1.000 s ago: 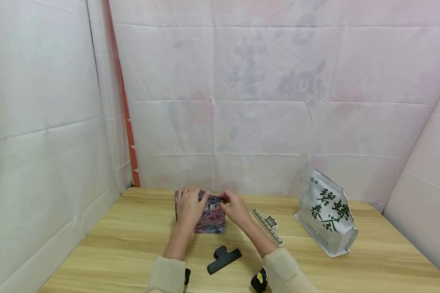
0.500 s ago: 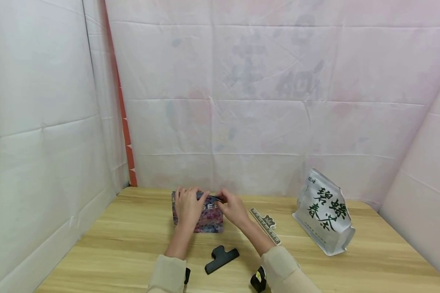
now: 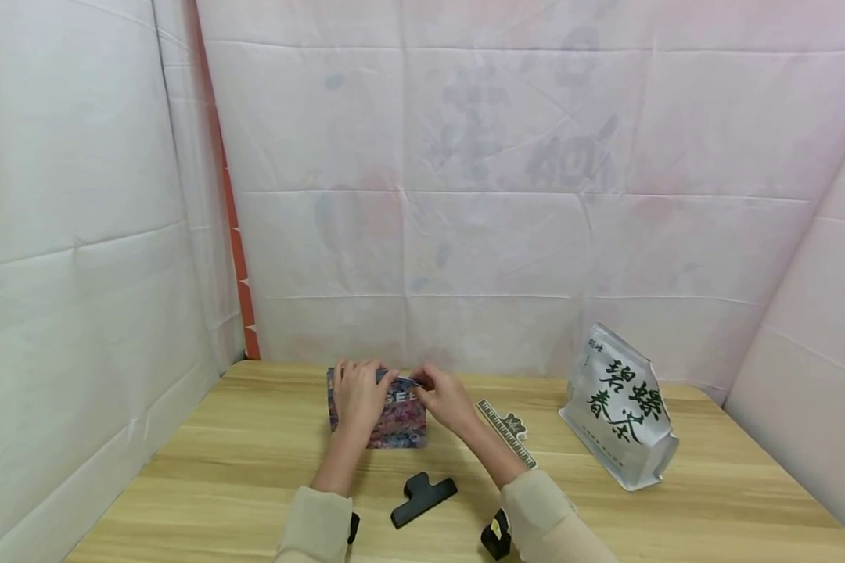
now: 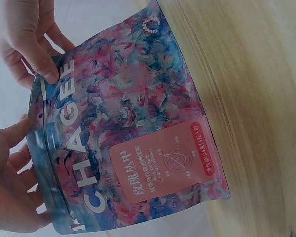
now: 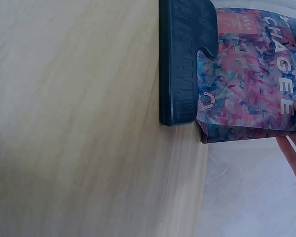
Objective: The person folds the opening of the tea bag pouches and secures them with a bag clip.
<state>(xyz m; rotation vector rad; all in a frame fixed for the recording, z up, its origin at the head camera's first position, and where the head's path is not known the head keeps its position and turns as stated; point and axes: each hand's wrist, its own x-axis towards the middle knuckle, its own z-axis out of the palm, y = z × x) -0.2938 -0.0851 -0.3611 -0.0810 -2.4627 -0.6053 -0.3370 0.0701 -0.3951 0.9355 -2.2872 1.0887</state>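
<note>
At the far middle of the worktop (image 3: 253, 469) stands a colourful pouch (image 3: 394, 418), upright, with pink and blue marks and white letters on its front. Both hands are on its top edge. The left hand (image 3: 357, 395) grips the left part of the top, with the fingers (image 4: 17, 163) curled over the edge. The right hand (image 3: 445, 399) pinches the right part of the top edge between thumb and fingers (image 4: 42, 66), so these are closed on the pouch. In the left wrist view the bottom of the pouch touches the wood.

Just in front of the pouch, nearer to the person, a black clip (image 3: 422, 499) lies flat on the wood, between the two forearms. To the right of the pouch, close to the right wrist, a thin ruler (image 3: 507, 434) lies at an angle with a small dark shape beside it. Well to the right of the pouch stands a silver bag (image 3: 623, 410) with green characters, leaning a little. Behind the pouch, white cloth (image 3: 507, 195) hangs as a wall.
</note>
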